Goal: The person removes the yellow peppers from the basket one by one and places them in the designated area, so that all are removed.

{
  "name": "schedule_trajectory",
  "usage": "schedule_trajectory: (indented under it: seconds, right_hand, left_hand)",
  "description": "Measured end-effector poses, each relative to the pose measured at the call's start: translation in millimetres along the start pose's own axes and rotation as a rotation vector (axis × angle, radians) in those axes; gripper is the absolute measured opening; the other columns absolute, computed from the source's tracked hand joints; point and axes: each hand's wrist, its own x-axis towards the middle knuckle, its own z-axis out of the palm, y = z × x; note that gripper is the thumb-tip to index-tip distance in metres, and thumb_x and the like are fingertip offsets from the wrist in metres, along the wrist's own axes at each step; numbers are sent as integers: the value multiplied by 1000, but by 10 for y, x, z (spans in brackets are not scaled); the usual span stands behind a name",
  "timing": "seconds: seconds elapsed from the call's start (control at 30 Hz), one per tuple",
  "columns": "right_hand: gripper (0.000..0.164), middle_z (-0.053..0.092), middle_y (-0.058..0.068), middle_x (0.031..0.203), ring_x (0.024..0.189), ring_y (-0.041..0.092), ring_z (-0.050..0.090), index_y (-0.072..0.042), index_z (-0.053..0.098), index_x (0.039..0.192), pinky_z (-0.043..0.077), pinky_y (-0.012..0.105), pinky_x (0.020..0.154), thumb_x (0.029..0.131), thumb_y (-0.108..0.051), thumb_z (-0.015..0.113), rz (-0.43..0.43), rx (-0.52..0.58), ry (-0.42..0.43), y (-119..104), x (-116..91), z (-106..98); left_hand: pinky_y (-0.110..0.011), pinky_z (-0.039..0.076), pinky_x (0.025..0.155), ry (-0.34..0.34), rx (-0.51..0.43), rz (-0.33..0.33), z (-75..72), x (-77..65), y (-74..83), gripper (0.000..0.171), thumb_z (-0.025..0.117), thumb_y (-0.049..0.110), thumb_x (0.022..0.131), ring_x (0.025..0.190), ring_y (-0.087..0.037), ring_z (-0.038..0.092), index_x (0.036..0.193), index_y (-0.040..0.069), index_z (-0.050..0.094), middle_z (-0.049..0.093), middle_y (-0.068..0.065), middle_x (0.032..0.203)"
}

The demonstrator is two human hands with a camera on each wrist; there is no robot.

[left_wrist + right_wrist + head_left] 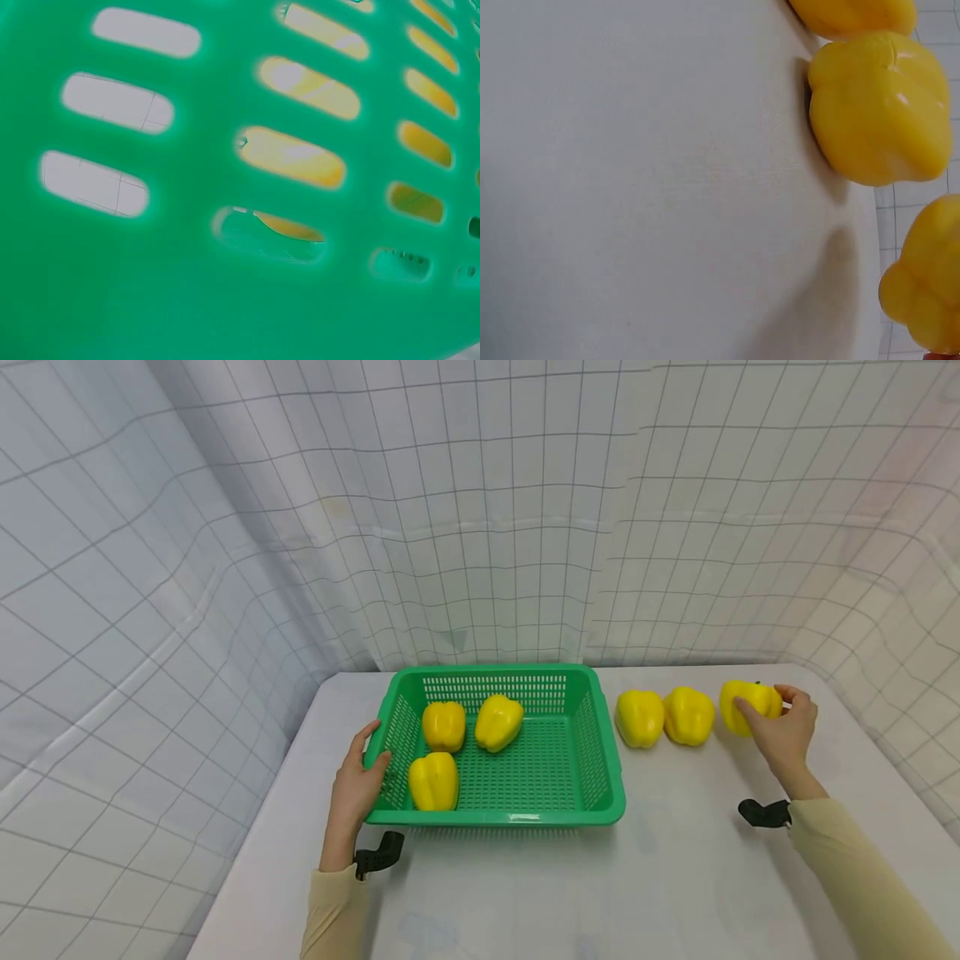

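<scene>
My right hand [786, 732] pinches a yellow bell pepper [741, 700] between thumb and fingers at the right end of a row. In the right wrist view this pepper [932, 274] is raised off the table, its shadow apart from it. Beside it on the table sit two more yellow bell peppers [689, 716] [640, 718]. My left hand [358, 785] holds the left rim of a green plastic basket [495, 817], thumb over the edge. Three yellow bell peppers [444, 727] [498, 723] [433, 782] lie in the basket's left half. The slotted basket wall [172, 270] fills the left wrist view.
The white table [525, 893] holds the basket near its far edge. White grid-patterned curtains [480, 527] stand behind it and along both sides. A black wrist mount [379, 853] juts from the left wrist, another black mount [765, 813] from the right.
</scene>
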Motion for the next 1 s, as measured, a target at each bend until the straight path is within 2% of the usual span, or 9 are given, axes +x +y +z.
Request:
schedule_trajectory:
  seconds: [0.4, 0.7, 1.0]
  right_hand:
    - [73, 28, 23, 134, 116, 33, 31, 4, 31, 140, 31, 34, 91, 89, -38, 63, -5, -30, -76, 200, 42, 51]
    - [71, 27, 28, 135, 122, 39, 28, 6, 30, 140, 27, 47, 99, 90, -36, 61, -45, -33, -89, 215, 28, 93]
    - [72, 25, 31, 136, 122, 42, 26, 7, 31, 141, 25, 53, 101, 92, -37, 60, -66, -44, -112, 207, 17, 103]
  left_hand:
    - [-35, 46, 60, 1, 5, 0, 8, 9, -13, 52, 49, 23, 100, 85, -33, 59, 149, 25, 31, 55, -25, 123]
    - [-34, 46, 60, 2, 10, -4, 1, 8, -15, 52, 49, 24, 100, 85, -32, 59, 149, 25, 31, 54, -25, 123]
    - [-34, 45, 59, 4, 3, -3, 0, 8, 7, 52, 49, 23, 100, 82, -31, 59, 149, 25, 31, 55, -25, 122]
